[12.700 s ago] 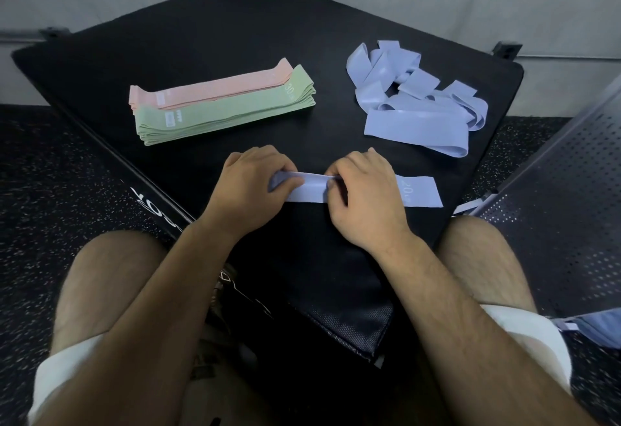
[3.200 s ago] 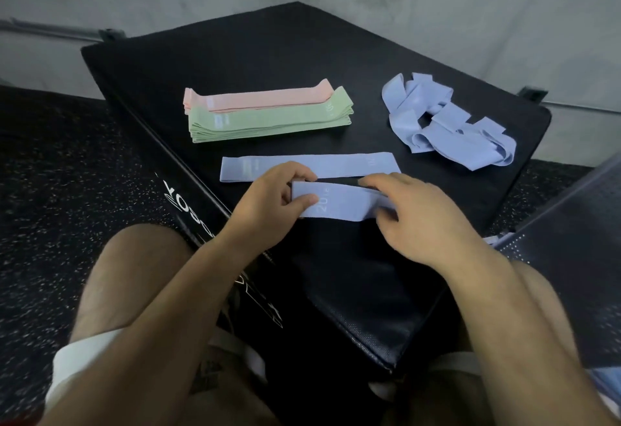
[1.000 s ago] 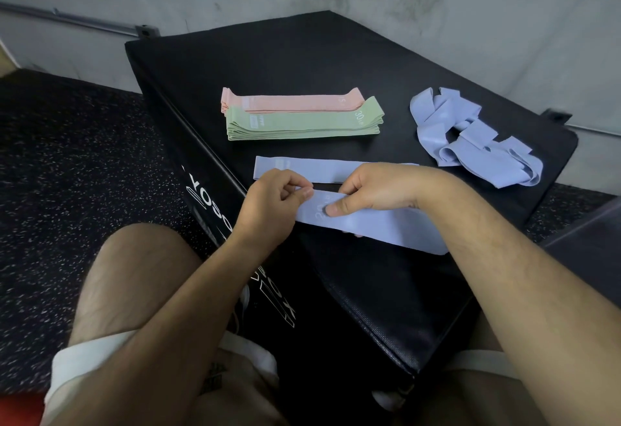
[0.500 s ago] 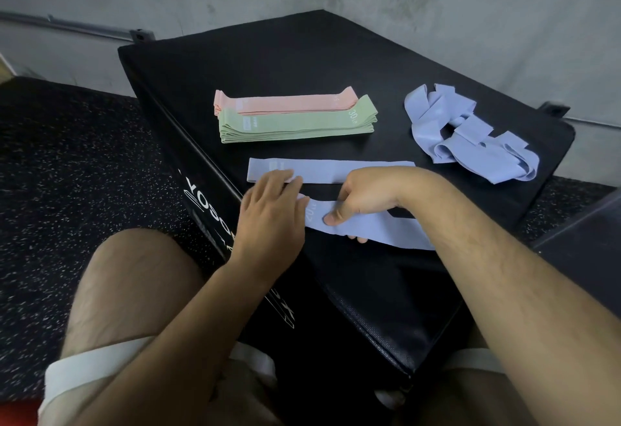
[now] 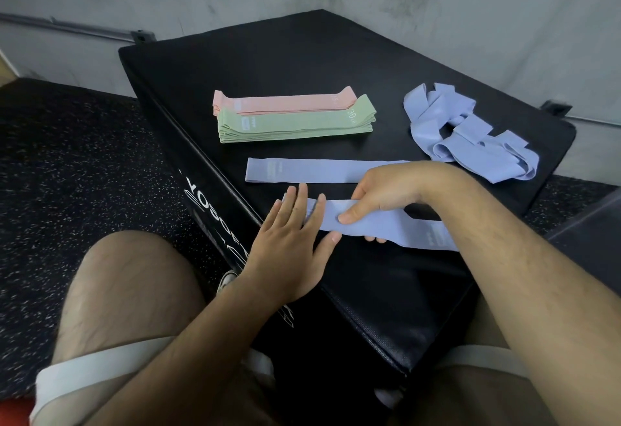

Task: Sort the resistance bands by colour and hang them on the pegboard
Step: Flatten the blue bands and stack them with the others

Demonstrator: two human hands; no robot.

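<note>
**Blue band pinned down on the box**

The person's left hand (image 5: 289,240) lies flat with fingers straight, pressing the left end of a blue band (image 5: 376,225) onto the black padded box (image 5: 302,56). The right hand (image 5: 386,193) pinches that same band further along, thumb on top and fingertips poking out underneath, so that part sits a bit lifted. Just behind it, 1 flat blue band (image 5: 319,170) lies straight, not touched by the left hand. Further back are 2 neat stacks touching each other: a green stack (image 5: 295,123) in front and a pink stack (image 5: 285,103) behind. Off to the right sits a tangled pile of blue bands (image 5: 470,136), near the box's edge.
</note>
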